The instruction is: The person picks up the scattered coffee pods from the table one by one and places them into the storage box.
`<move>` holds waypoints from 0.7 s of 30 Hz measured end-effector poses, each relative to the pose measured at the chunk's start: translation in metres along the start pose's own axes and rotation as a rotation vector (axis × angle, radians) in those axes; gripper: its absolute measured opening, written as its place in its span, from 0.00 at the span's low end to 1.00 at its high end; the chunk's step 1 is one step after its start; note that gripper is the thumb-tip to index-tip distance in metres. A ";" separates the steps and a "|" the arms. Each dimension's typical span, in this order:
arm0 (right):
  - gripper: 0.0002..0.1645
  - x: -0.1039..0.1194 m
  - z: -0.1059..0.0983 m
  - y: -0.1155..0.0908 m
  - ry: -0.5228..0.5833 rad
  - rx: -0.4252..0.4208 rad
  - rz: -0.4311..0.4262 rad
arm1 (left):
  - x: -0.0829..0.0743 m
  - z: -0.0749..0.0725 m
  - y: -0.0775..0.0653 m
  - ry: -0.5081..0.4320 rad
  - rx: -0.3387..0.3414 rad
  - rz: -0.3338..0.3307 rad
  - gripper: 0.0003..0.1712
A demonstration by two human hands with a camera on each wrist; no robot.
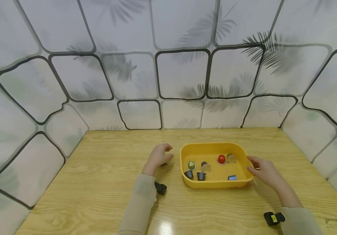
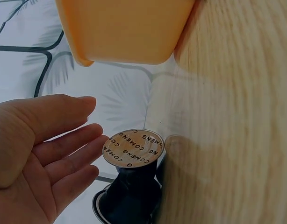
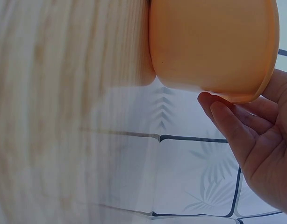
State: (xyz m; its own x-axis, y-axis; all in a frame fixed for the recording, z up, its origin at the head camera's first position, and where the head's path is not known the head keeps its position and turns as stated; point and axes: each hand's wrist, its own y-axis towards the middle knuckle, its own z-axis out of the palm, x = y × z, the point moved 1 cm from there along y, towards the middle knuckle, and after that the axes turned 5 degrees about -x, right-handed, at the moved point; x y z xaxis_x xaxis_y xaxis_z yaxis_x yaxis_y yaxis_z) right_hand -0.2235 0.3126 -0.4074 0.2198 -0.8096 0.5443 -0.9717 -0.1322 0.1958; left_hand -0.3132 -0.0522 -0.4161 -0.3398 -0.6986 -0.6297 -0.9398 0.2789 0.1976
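Observation:
My left hand (image 1: 159,155) is at the left of the yellow plastic tray (image 1: 215,184), above the table. In the left wrist view its fingers are spread and relaxed, holding nothing. One fingertip lies at the lid edge of a dark coffee capsule (image 2: 134,148) with a printed foil lid; whether they touch, I cannot tell. Another dark capsule (image 2: 129,200) is right beside it; the head view mostly hides both behind the hand. My right hand (image 1: 264,169) grips the tray's right rim between thumb and fingers. Inside the tray lie several capsules, among them a red one (image 1: 221,159) and a green one (image 1: 191,165).
The tray stands on a light wooden table (image 1: 98,182). More capsules lie in it, including a blue one (image 1: 232,178) at the near right and a dark one (image 1: 201,176) near the front wall. A patterned white curtain (image 1: 180,75) encloses the table's back and sides.

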 end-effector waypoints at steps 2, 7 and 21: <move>0.26 0.000 0.000 0.000 0.000 -0.001 -0.001 | 0.001 0.000 0.000 0.000 0.003 -0.004 0.17; 0.26 -0.001 0.000 0.000 0.001 0.001 0.000 | 0.003 0.001 0.000 -0.003 0.010 -0.015 0.17; 0.26 -0.002 0.001 0.001 -0.009 0.001 0.001 | 0.008 0.002 -0.001 0.082 0.067 -0.025 0.16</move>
State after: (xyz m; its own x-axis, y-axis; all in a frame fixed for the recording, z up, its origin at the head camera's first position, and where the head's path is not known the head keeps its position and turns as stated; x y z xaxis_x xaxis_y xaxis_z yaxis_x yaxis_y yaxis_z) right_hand -0.2249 0.3139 -0.4088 0.2183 -0.8149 0.5370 -0.9720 -0.1324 0.1943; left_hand -0.3150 -0.0567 -0.4223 -0.3210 -0.7565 -0.5698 -0.9442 0.3023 0.1307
